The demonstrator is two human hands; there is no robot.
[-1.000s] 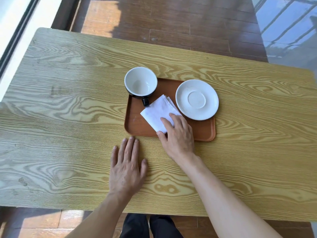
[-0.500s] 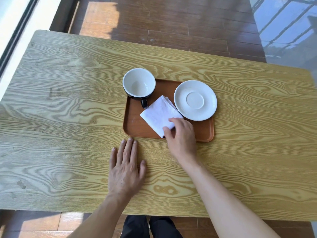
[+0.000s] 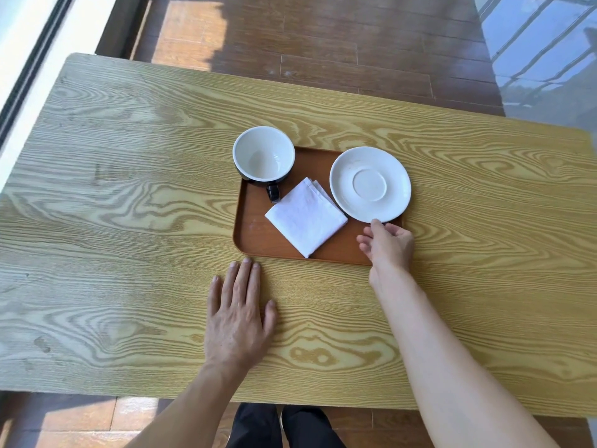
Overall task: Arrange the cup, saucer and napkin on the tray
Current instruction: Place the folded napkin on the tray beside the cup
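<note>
**Right hand at saucer edge, left hand flat on desk**

Tray (image 3: 255,231): brown, rounded corners, centre of frame on the wood-grain desk (image 3: 129,195).

Cup (image 3: 264,154): white inside, dark outside, upright and empty, at the tray's upper-left corner. Its rim overhangs the tray's far edge as seen from here. Handle points toward me, ending just beside the napkin's upper-left edge.

Napkin (image 3: 306,218): white, folded square, turned like a diamond, lying flat mid-tray between cup and saucer. Its right corner sits just at or under the saucer's near-left rim; can't tell which. Nothing is touching it from my side.

Saucer (image 3: 370,184): white, empty, right end of the tray, its rim reaching past the tray's far and right edges in this view.

My right hand (image 3: 389,245): at the tray's lower-right corner, fingers (image 3: 376,225) loosely curled, thumb tip touching the saucer's near rim. Can't tell whether the other digits are under the rim, so can't say if it's an actual grip or just contact.

My left hand (image 3: 237,318): palm down on the desk below the tray's lower-left corner, digits extended and together, holding nothing, tips just short of the tray edge.
</note>
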